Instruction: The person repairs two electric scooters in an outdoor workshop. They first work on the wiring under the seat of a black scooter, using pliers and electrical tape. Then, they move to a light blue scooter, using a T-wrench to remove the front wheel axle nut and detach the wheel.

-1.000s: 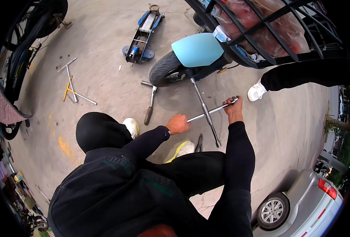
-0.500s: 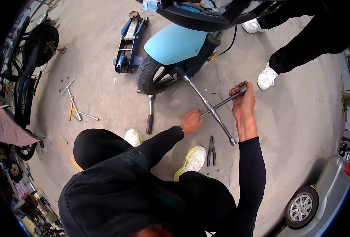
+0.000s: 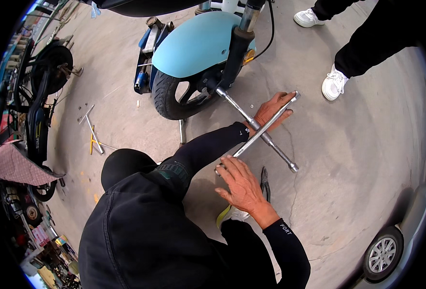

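A metal cross wrench (image 3: 238,110) meets the front wheel's hub with one arm, and its opposite arm points toward the near right. My left hand (image 3: 270,111) reaches beneath the crossbar toward its far right end, fingers stretched out and touching the bar. At the crossbar's near left end, my right hand (image 3: 244,185) rests with fingers extended over the tip and thumb apart. The black-tyred wheel (image 3: 167,98) sits under a light blue fender (image 3: 193,45), beside a dark fork leg (image 3: 234,58). Pliers (image 3: 265,183) lie on the ground, partly behind my right hand.
A blue floor jack (image 3: 142,77) stands left of the wheel. T-handle wrenches (image 3: 95,137) lie farther left, near a parked motorbike (image 3: 42,96). A person's white shoe (image 3: 335,84) is at the far right. A car wheel (image 3: 382,253) shows at the near right.
The cross wrench has turned. My left hand went from the crossbar's near left end to the far right; my right hand left that far end and came to the near left.
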Available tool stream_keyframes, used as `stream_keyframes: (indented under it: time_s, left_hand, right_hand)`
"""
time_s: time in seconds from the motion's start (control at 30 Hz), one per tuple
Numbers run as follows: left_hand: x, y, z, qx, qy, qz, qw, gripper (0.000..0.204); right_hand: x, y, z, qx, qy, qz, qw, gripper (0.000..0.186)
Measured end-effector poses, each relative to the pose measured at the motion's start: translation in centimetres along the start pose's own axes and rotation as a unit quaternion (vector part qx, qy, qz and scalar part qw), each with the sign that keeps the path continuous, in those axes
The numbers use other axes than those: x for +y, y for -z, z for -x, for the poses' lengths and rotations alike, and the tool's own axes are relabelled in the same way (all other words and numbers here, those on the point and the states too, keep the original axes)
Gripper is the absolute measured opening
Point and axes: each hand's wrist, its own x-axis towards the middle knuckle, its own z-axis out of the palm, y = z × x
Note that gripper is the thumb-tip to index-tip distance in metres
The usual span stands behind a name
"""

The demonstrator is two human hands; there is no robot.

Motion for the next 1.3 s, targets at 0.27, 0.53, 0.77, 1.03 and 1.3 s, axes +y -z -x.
stream_keyframes:
  time_s: [0.27,0.53,0.77,1.03,1.3]
  left_hand:
    - [0.8,-0.2,-0.7,0.017,-0.018,-0.06,0.998,0.065]
    - [-3.4,8.3,9.0,-0.193,0.306,0.249,0.898,0.041]
    - [4.1,6.4,14.4,-0.15,0.16,-0.126,0.967,0.054]
    - [1.1,-5.5,16.8,0.01,0.15,-0.369,0.917,0.043]
    - [21.3,11.2,7.2,-0.224,-0.224,-0.564,0.762,0.025]
  right_hand:
    - [15.1,8.9,3.2,-0.273,-0.444,-0.524,0.674,0.056]
    - [13.7,8.8,1.8,-0.218,-0.437,-0.544,0.683,0.041]
    - [13.1,8.4,3.0,-0.123,-0.339,-0.259,0.896,0.033]
    - [8.8,6.5,4.0,-0.011,-0.17,0.094,0.981,0.033]
    - [12.1,7.3,5.3,-0.119,-0.385,-0.725,0.559,0.045]
